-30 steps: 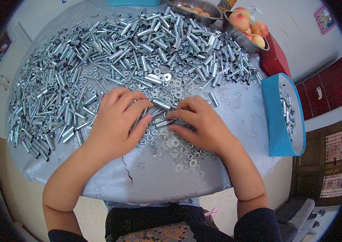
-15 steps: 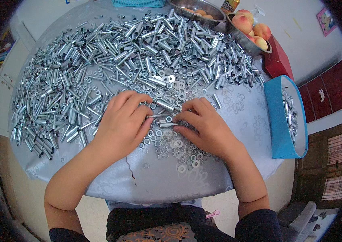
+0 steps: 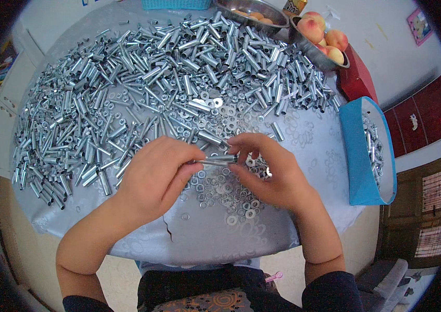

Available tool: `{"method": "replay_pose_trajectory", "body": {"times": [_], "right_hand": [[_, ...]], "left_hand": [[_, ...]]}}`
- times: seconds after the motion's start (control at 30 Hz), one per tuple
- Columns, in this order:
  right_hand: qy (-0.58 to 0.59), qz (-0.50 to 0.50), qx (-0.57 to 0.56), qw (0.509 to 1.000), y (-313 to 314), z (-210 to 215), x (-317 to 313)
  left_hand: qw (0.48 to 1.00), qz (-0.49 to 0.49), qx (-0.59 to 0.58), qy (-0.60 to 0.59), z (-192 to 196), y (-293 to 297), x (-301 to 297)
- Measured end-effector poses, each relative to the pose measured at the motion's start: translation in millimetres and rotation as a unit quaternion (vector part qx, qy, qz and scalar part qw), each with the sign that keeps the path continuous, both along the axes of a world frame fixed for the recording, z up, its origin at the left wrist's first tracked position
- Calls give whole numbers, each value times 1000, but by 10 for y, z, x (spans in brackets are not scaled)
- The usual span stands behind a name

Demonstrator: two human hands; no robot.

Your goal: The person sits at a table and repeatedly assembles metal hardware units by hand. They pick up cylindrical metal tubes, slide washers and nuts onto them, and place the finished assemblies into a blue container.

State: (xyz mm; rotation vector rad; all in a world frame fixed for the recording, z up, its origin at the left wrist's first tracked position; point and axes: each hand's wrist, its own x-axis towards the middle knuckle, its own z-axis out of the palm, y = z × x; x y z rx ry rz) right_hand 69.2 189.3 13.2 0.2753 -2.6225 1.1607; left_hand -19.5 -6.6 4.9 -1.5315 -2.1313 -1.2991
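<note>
Gleaming silver tablecloth (image 3: 262,234), white floor (image 3: 386,57).

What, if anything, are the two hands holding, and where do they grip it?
A slim silver metal tube, lying level between them: the left hand pinches its left end and the right hand pinches its right end, just above the loose washers.

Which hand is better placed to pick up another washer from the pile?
Probably the right hand: it sits directly over the loose washers. The left hand is beside them, and both pinch the small metal tube.

shiny metal tubes (image 3: 142,83), washers (image 3: 220,190); glossy silver cloth (image 3: 262,234).
</note>
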Motion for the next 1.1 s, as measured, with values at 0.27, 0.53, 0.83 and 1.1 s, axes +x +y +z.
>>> {"method": "replay_pose_trajectory", "body": {"times": [0.27,0.53,0.83,1.1], "right_hand": [[17,57,117,991,-6,18,-9],[40,55,153,986,-11,27,-10],[73,67,170,980,-17,8,-4],[116,73,171,976,-9,31,-4]], "left_hand": [[1000,-14,22,14,-29,23,18],[999,-24,28,-5,-19,10,31],[998,-56,18,33,-35,44,21],[1000,-24,-4,10,-20,37,23]]}}
